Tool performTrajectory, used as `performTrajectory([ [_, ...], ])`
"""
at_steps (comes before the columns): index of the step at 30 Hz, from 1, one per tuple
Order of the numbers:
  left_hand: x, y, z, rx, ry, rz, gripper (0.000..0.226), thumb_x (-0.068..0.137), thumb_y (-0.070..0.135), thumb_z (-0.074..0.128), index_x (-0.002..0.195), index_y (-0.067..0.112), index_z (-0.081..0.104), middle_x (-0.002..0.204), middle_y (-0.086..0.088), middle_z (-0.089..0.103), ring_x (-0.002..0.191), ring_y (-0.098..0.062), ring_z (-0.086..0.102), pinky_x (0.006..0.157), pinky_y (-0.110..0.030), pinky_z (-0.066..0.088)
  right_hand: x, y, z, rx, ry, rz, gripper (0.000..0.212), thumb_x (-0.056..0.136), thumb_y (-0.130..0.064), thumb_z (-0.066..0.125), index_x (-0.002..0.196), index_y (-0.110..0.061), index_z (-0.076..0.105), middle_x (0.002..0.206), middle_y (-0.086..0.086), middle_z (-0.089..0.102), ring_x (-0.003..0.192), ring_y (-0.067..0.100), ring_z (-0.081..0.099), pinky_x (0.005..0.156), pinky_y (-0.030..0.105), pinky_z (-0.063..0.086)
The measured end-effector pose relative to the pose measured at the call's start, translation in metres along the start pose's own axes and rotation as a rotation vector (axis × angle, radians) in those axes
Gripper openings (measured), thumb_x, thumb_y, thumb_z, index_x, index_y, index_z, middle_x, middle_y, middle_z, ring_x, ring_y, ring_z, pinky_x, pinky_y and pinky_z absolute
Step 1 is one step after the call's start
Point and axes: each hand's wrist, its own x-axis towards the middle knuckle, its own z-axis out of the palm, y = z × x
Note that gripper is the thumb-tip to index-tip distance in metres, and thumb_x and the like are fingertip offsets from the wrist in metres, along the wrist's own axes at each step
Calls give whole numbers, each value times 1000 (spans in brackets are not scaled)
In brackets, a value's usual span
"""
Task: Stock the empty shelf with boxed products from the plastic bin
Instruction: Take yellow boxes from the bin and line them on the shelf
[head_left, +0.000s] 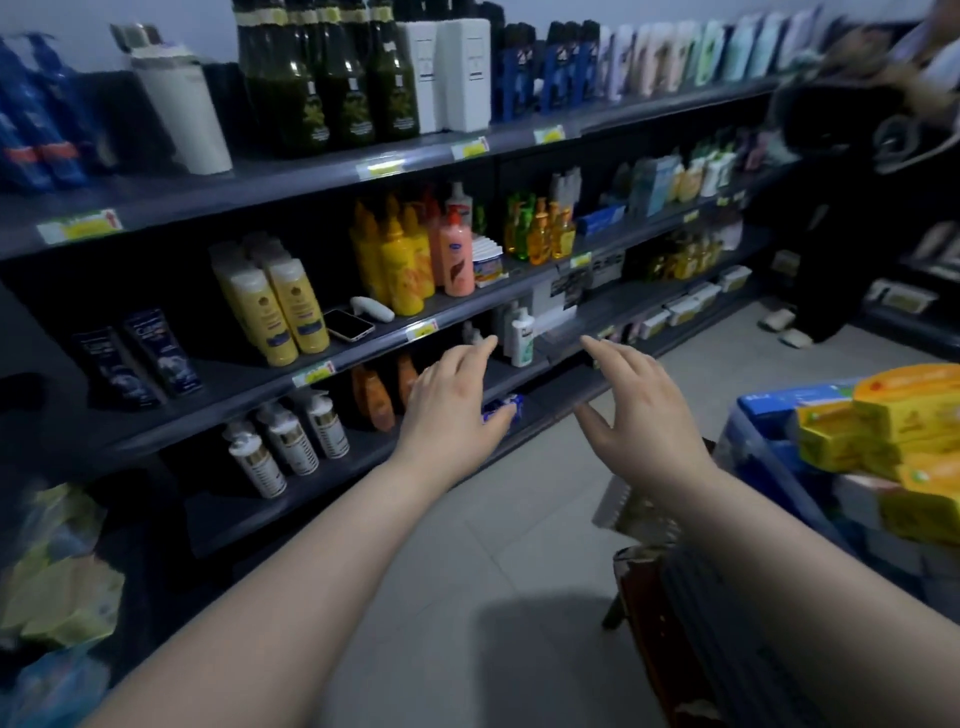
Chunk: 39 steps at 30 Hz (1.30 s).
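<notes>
Nearby, orange bottles (376, 397) beside left hand (452, 410).

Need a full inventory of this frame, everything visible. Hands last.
green bottles: several, dark green, top shelf
white boxes: two, white, top shelf
tumbler: one, white, top shelf
yellow bottles: several, yellow, second shelf
phone: one, dark, second shelf
pump bottles: three, white, lower shelf
blue box: one, blue, lower shelf edge
yellow boxes: several, yellow, in bin
bin: one, blue, right
left hand: one, open, over lower shelf
right hand: one, open, beside it
</notes>
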Motion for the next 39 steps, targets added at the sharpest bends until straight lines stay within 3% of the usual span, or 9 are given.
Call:
performTrajectory([
  [14, 72, 23, 78, -195, -292, 355, 72, 85, 35, 63, 146, 21, 28, 144, -3, 38, 131, -23, 37, 108, -39, 32, -36, 53, -9, -167, 137, 478, 63, 88, -29, 62, 144, -20, 36, 142, 2, 46, 132, 22, 38, 110, 38, 31],
  [27, 103, 162, 152, -334, -463, 542, 70, 88, 35, 61, 147, 23, 25, 147, -1, 35, 134, -20, 32, 108, -33, 28, -79, 157, -86, -325, 229, 706, 64, 89, -29, 61, 145, -16, 35, 142, 7, 45, 131, 27, 38, 107, 40, 31],
  [33, 126, 227, 186, -397, -538, 539, 71, 88, 37, 61, 147, 22, 25, 146, -4, 36, 134, -21, 33, 106, -32, 29, -79, 207, -136, -393, 238, 706, 65, 91, -32, 59, 147, -20, 29, 142, 4, 44, 128, 27, 41, 102, 37, 33],
  [39, 135, 264, 219, -452, -653, 343, 85, 80, 57, 63, 146, 26, 20, 136, -7, 49, 125, -26, 45, 101, -42, 41, -66, 257, -166, -366, 154, 716, 69, 90, -33, 61, 149, -24, 26, 143, 4, 43, 129, 29, 39, 102, 38, 34],
])
